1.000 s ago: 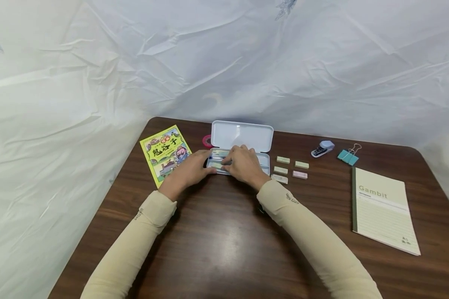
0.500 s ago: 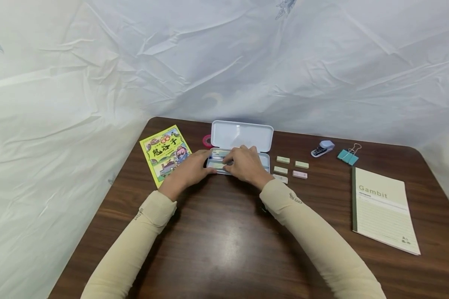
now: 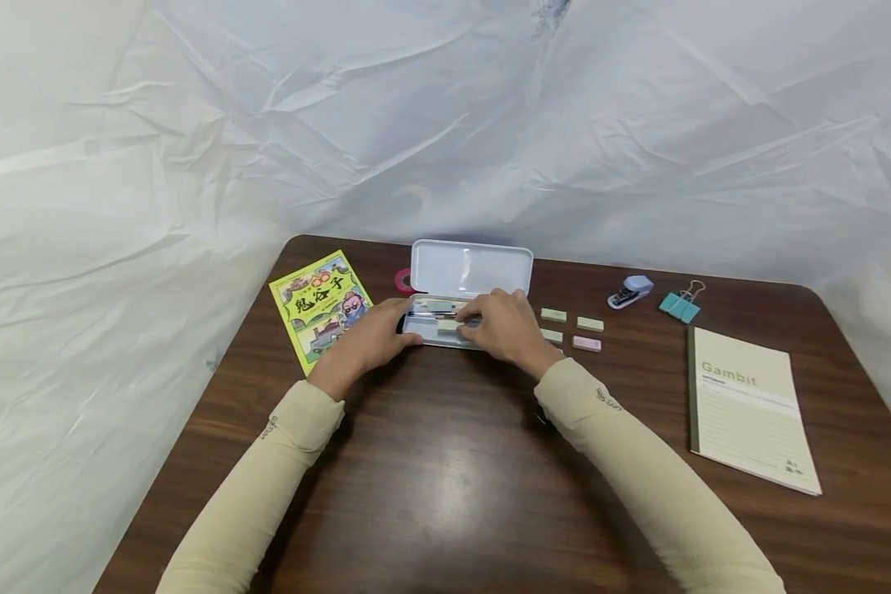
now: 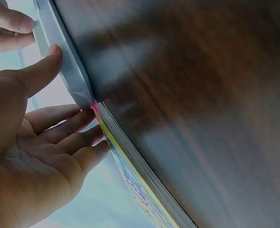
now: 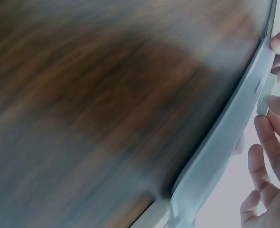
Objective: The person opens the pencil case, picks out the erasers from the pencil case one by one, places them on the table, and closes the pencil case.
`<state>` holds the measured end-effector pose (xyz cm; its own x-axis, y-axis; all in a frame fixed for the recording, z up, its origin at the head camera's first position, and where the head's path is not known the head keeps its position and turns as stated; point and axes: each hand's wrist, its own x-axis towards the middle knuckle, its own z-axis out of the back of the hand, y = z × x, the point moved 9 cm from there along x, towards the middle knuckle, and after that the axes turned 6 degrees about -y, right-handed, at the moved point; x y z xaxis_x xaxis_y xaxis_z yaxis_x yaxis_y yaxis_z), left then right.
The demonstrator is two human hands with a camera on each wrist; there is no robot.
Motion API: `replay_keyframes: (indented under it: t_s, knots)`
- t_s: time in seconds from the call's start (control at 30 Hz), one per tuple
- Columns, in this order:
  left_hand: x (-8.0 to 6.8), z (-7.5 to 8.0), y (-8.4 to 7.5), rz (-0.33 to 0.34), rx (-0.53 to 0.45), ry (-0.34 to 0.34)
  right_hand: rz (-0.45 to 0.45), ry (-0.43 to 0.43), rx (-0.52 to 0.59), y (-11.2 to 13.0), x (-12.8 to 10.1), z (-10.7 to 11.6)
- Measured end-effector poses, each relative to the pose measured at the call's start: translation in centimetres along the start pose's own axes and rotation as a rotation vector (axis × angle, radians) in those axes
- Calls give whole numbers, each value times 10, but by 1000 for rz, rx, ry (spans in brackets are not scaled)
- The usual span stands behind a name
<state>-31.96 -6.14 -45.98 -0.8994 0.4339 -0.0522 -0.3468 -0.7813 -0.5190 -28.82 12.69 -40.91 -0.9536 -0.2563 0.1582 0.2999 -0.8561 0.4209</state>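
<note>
An open white pencil case [image 3: 472, 269] lies near the back of the table, its lid tipped back. My left hand [image 3: 377, 337] holds the case's left end, thumb on the front rim [image 4: 70, 66] and fingers at the end wall. Over the front compartment my right hand [image 3: 506, 327] pinches a small pale green eraser [image 5: 267, 96] between thumb and fingers. Pens [image 3: 429, 314] lie along the case's middle, and a pale block [image 3: 435, 305] sits in the back compartment. My right hand covers the case's right part.
Several small erasers [image 3: 590, 324], pale green and pink, lie right of the case. Farther right are a stapler [image 3: 630, 291], a teal binder clip [image 3: 681, 306] and a notebook [image 3: 751, 408]. A yellow comic book [image 3: 319, 305] and a pink tape roll [image 3: 403, 281] are at left.
My right hand has shifted a little to the right along the case, showing more of its left interior. My left hand stays on the case's end. The head view has turned slightly.
</note>
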Motion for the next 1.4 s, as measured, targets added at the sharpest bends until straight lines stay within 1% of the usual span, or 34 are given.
replay_keyframes:
  t_s: [0.07, 0.17, 0.23, 0.27, 0.37, 0.4, 0.53, 0.6, 0.63, 0.77, 0.8, 0.9, 0.93, 1.0, 1.03, 1.1, 1.13, 1.17, 1.3, 1.4]
  knots:
    - [-1, 1, 0, 11, 5, -1, -10, -1, 7, -5, -5, 5]
    - [-7, 8, -9, 31, -17, 12, -25, -8, 35, -14, -13, 12]
    - [-6, 7, -7, 24, -14, 7, -35, -12, 49, -22, -19, 17]
    - [-8, 8, -9, 23, -18, 13, -41, -15, 51, -26, -22, 20]
    - [-2, 2, 1, 4, -13, -2, -63, -18, 43, -39, -33, 27]
    - [2, -2, 7, -8, -4, -6, -77, -14, 44, -44, -37, 30]
    - [4, -4, 10, -19, -17, -12, -132, -14, 23, -65, -56, 44]
    - [1, 1, 3, -13, -21, 1, -160, -12, 14, -76, -67, 51]
    - [-3, 5, -4, -4, -23, 6, -170, -13, 9, -81, -72, 55]
    - [-13, 15, -18, 16, -5, 23, -199, -20, -4, -102, -91, 69]
    - [-11, 13, -14, 17, -1, 19, -204, -21, -8, -106, -95, 72]
    - [-12, 13, -13, 30, -4, 24, -219, -24, -15, -119, -109, 79]
    - [-10, 11, -9, 22, 3, 18, -224, -21, -12, -123, -113, 81]
    - [-10, 11, -10, 24, 3, 20, -230, -16, -16, -130, -120, 83]
    - [-14, 15, -16, 26, 1, 23, -234, -12, -16, -133, -123, 83]
    - [-14, 15, -17, 24, 4, 20, -240, -4, -22, -138, -128, 84]
    - [-14, 14, -16, 24, 5, 18, -242, 0, -25, -140, -130, 84]
    - [-16, 16, -20, 34, -1, 25, -242, 5, -32, -141, -131, 83]
    - [-15, 15, -19, 33, 7, 23, -254, 26, -31, -146, -135, 80]
    - [-15, 14, -22, 25, 0, 20, -267, 32, -23, -149, -138, 79]
